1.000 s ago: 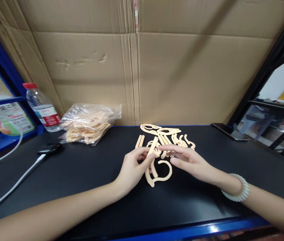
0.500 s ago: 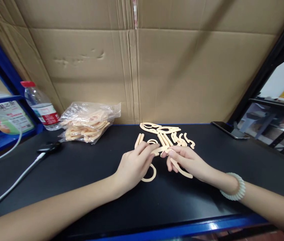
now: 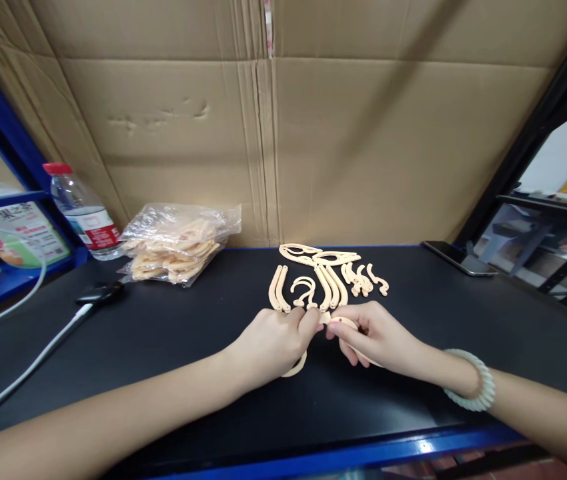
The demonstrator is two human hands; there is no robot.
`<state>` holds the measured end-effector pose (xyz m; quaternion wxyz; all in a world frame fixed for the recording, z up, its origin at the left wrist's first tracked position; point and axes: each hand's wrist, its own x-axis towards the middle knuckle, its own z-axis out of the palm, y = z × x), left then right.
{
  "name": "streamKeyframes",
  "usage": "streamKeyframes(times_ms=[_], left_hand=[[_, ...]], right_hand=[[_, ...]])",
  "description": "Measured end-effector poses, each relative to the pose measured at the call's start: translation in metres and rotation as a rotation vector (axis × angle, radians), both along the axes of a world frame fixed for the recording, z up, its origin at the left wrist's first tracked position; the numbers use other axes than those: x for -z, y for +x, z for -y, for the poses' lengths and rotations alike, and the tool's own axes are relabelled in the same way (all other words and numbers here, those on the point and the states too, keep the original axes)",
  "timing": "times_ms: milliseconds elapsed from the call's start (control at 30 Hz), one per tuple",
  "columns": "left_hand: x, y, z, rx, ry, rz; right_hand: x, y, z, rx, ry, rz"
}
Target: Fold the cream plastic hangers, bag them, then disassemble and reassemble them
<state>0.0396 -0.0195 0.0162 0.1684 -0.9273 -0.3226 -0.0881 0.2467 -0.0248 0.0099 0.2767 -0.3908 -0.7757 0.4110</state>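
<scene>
From my remote seat I see the bag [image 3: 178, 241] on the tabletop [image 3: 173, 340], well left of the work. Next comes my left hand [image 3: 278, 343], its grip closed on a strip [image 3: 324, 319]; a hook's curve [image 3: 300, 366] shows below that hand, and I cannot tell whether it joins the strip. The strip's end points right, to my right hand [image 3: 381, 333], whose grip is narrow around a bar [image 3: 346, 323]. The bar's holed end faces the strip, its long axis sloping right and nearer; my right hand is closer to it. Loose bars [image 3: 334, 288] lie just beyond.
</scene>
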Motion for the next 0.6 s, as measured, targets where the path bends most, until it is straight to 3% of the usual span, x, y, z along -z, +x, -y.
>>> streamKeyframes(times_ms=[200,400,600], left_hand=[[-0.001,0.002,0.003,0.013,-0.065,0.125],[0.001,-0.001,-0.001,-0.149,-0.33,0.419],[-0.006,-0.005,-0.006,-0.181,-0.57,0.833]], right_hand=[[0.001,0.003,0.005,0.012,0.337,0.088],[0.002,0.004,0.003,-0.007,0.814,0.167],[-0.015,0.035,-0.03,0.292,0.981,0.049]])
